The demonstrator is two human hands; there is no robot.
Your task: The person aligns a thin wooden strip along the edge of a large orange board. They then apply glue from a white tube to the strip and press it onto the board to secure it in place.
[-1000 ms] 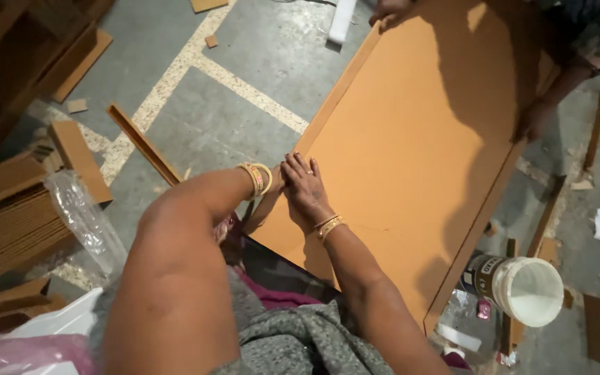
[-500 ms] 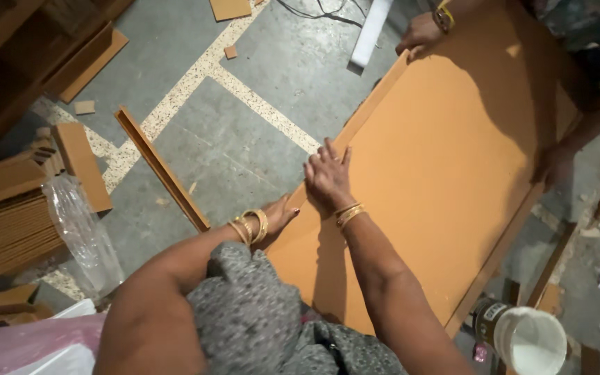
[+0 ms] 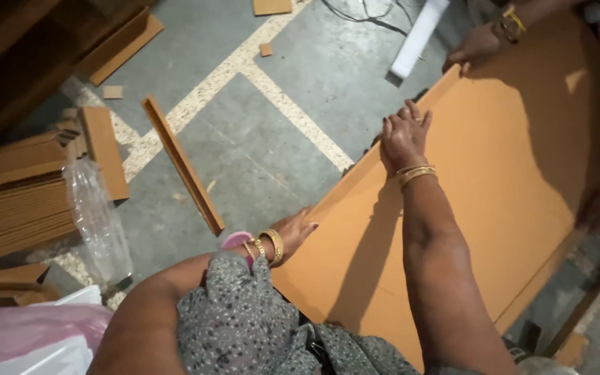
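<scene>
A large brown cardboard sheet (image 3: 508, 180) lies flat on the grey concrete floor. My right hand (image 3: 403, 135) rests palm down on its left edge, fingers spread, gold bangles at the wrist. My left hand (image 3: 294, 231), also with bangles, grips the sheet's near left edge lower down. Another person's hand (image 3: 477, 47) holds the far corner of the same sheet, and a second hand of theirs (image 3: 595, 208) is at the right edge in shadow.
A long narrow cardboard strip (image 3: 182, 165) lies on the floor to the left. Stacked cardboard pieces (image 3: 19, 201) and a clear plastic wrap (image 3: 98, 222) sit at far left. A white roll (image 3: 418, 38) lies near the top. Pink and white bags (image 3: 29, 340) are at bottom left.
My right hand has slid farther up along the sheet's left edge. The view has shifted, and the white bucket at lower right has dropped out of sight.
</scene>
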